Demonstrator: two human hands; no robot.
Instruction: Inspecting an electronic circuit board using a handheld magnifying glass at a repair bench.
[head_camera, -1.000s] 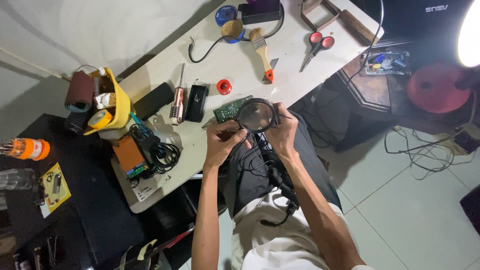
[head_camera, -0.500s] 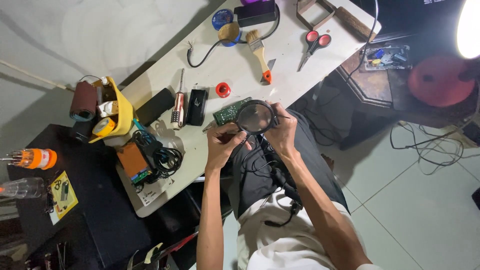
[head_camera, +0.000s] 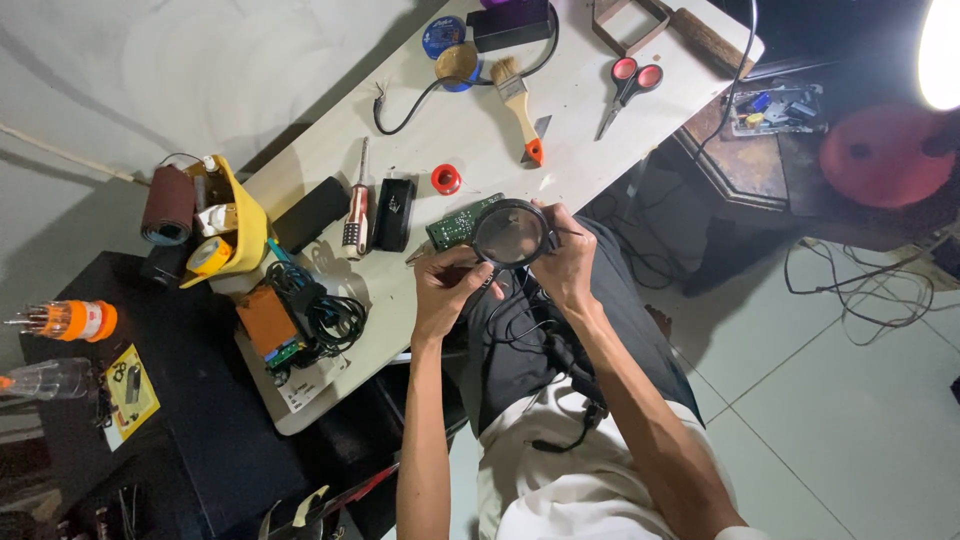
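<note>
Both hands stay put: I see the right hand (head_camera: 567, 262) gripping the magnifier (head_camera: 511, 233) over the green board (head_camera: 455, 222), left hand (head_camera: 447, 290) fingers pinching beneath it; inspection continues.

The table (head_camera: 600, 110) is off-white. The circuit board (head_camera: 455, 222) is green, and the magnifying glass (head_camera: 511, 234) over it has a black rim. The small spool (head_camera: 446, 179) is red with a dark centre. The screwdriver (head_camera: 354, 215) handle is banded red and black. The brush (head_camera: 520, 105) has a pale wooden handle with an orange tip and light bristles. The scissors (head_camera: 628, 85) have red handles. The flat case (head_camera: 393, 213) is black. The hard hat (head_camera: 240, 225) is yellow. The side table (head_camera: 200, 440) is black. The round tin (head_camera: 443, 35) appears blue, though the view is small. The floor tiles (head_camera: 850, 400) are pale grey.
</note>
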